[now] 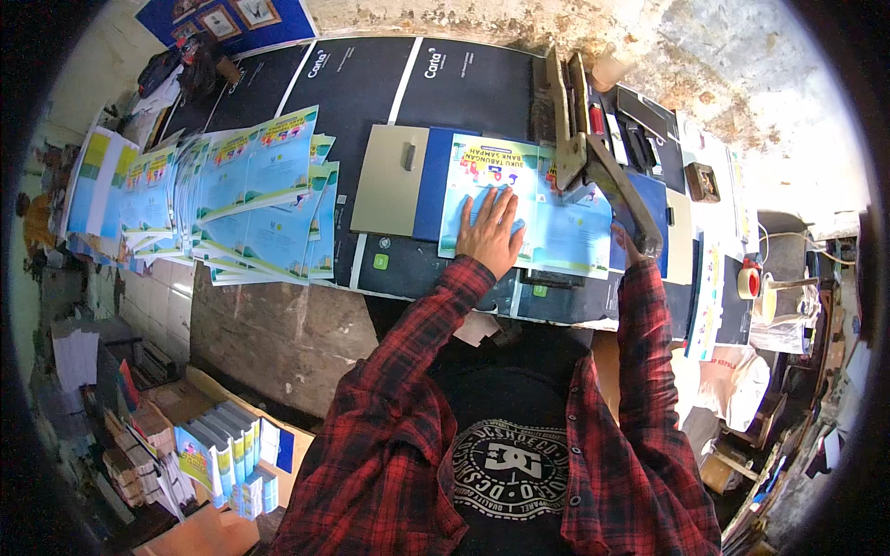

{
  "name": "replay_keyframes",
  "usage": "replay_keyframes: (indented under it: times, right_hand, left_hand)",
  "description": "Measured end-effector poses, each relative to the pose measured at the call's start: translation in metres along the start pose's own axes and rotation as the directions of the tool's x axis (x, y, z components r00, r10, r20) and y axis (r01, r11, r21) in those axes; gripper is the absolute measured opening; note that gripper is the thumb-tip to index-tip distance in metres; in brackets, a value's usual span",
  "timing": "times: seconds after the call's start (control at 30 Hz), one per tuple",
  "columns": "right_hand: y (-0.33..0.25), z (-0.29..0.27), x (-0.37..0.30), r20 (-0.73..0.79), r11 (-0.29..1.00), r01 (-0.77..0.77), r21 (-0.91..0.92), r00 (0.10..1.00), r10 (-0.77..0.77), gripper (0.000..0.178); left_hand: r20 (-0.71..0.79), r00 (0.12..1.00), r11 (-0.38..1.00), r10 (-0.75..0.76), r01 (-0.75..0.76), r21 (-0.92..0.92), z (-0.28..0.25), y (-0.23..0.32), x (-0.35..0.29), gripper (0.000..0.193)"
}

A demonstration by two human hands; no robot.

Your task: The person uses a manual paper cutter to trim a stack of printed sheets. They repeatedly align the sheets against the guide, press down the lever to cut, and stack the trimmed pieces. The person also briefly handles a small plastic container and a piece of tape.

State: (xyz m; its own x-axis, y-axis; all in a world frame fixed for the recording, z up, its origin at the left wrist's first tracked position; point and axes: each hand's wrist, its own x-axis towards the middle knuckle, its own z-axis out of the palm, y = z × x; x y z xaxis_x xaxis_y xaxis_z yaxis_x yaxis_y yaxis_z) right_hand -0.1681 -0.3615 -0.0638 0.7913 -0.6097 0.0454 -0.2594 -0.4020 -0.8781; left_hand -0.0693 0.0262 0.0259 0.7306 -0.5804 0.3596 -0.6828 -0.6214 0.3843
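A light blue printed cover sheet point(565, 243) lies open on a blue and cream board point(389, 181) on the table. My left hand point(491, 230) rests flat on its left half, fingers spread. A worn metal lever device point(575, 157) stands over the sheet's right half, its long arm point(623, 190) slanting down to the right. My right hand point(630, 245) is at the sheet's right edge, close by that arm. The arm partly covers its fingers, so I cannot make out whether they grip the sheet.
A fanned pile of similar sheets point(250, 199) covers the table's left side. To the right are a wooden block point(703, 183), a tape roll point(748, 283) and more printed sheets point(709, 306). Bundled booklets point(222, 449) sit in an open carton at lower left.
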Motion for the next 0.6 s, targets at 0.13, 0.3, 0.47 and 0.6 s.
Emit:
replay_keyframes:
  times: [0.13, 0.3, 0.47, 0.6]
  right_hand:
    - [-0.064, 0.039, 0.003, 0.178, 0.991, -0.106, -0.079, 0.977, 0.119, 0.052]
    - [-0.142, 0.046, -0.040, 0.171, 0.876, -0.454, 0.165, 0.888, 0.428, 0.060]
    - [-0.182, 0.060, -0.049, 0.165, 0.839, -0.484, 0.251, 0.875, 0.455, 0.055]
    - [-0.187, 0.065, -0.047, 0.221, 0.817, -0.513, 0.264, 0.857, 0.466, 0.050]
  left_hand:
    - [-0.021, 0.999, 0.999, -0.030, 0.031, 0.041, -0.002, -0.019, -0.009, 0.056]
    - [-0.035, 0.999, 0.998, -0.027, 0.029, 0.048, -0.008, -0.031, -0.013, 0.055]
    - [-0.056, 0.998, 0.998, -0.020, 0.023, 0.052, -0.018, -0.053, -0.019, 0.053]
    - [-0.055, 0.998, 0.998, -0.029, 0.032, 0.059, -0.026, -0.060, -0.022, 0.052]
